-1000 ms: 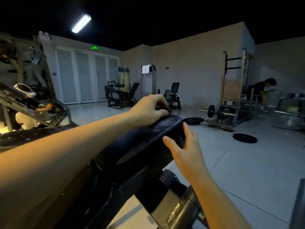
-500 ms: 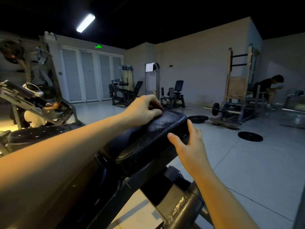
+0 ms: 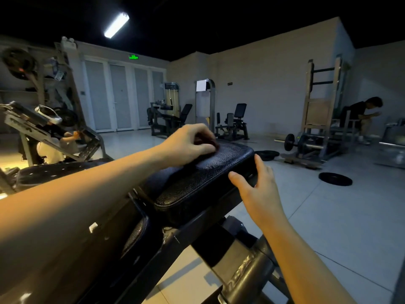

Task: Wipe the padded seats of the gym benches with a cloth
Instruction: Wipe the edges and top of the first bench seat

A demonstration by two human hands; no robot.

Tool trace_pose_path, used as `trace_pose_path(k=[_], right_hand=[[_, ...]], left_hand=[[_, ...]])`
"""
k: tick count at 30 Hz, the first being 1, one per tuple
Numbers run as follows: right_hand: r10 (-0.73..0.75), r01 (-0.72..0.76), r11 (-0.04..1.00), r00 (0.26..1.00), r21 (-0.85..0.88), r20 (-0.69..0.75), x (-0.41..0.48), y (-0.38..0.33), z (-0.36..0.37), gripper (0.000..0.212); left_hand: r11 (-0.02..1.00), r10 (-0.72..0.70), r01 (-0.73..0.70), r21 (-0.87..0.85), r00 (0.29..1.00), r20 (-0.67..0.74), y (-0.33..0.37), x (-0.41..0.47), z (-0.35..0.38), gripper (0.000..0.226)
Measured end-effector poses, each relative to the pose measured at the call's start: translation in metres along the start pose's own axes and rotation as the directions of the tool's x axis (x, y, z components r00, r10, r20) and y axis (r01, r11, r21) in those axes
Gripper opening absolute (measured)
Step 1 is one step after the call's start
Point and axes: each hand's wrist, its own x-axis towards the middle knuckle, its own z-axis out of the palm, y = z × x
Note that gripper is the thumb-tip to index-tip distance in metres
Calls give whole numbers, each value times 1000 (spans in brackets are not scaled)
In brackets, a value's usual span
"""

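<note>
A black padded bench seat (image 3: 210, 172) slopes up and away from me on a dark metal frame (image 3: 188, 233). My left hand (image 3: 190, 143) rests on the pad's far top end. Its fingers are curled round a small dark cloth (image 3: 208, 141), most of which is hidden beneath them. My right hand (image 3: 256, 189) holds the pad's right edge near the far corner, thumb on the top seam and fingers round the side.
A second black pad (image 3: 50, 172) lies to the left. Weight plates (image 3: 335, 178) lie on the tiled floor to the right, near a barbell rack (image 3: 315, 137). One person sits at the far right (image 3: 361, 115), another behind a machine at the left (image 3: 52, 139).
My left hand with the cloth has slid a little to the left across the pad's far end. My right hand keeps its hold on the pad's edge.
</note>
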Motion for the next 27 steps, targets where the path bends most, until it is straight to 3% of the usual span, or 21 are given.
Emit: trace_pose_path(k=[3,5,9,11,13,16,19,21,25,27], right_hand=[[-6,6,1000,1000,21,6,2,2,-1,58],[-4,4,1000,1000,26,10,1,2,-1,58],[-14,14,1000,1000,21,1,-3,0,0,57],[-8,8,1000,1000,13,-2,-3,0,0,62],[-15,15,1000,1000,16,-4,-2,-1,-1,64],[-20,20,999,1000,25,5,1,-3,-2,57],[-24,23,999,1000,22,14,2,0,-3,56],[-24,23,1000,1000,18,3,2,1,-2,59],[-27,27,1000,1000,12,-5,0,1,0,58],[-24,24,1000,1000,7,1,0,2,-1,60]], left_hand=[[986,170,-169,-13,980,99,23,-12,9,20],[987,157,-159,19,985,78,9,-7,4,20],[960,-131,144,238,989,-69,-51,17,-14,18],[943,-195,213,256,976,-93,-61,24,-17,17],[978,-132,141,154,989,-69,-44,24,-8,17],[996,83,-83,-11,996,40,7,9,7,19],[981,185,-190,25,972,145,24,7,11,18],[987,130,-141,83,984,123,8,19,7,18],[931,-196,222,290,974,-115,-42,45,1,21],[927,-226,257,274,964,-138,-45,49,2,22]])
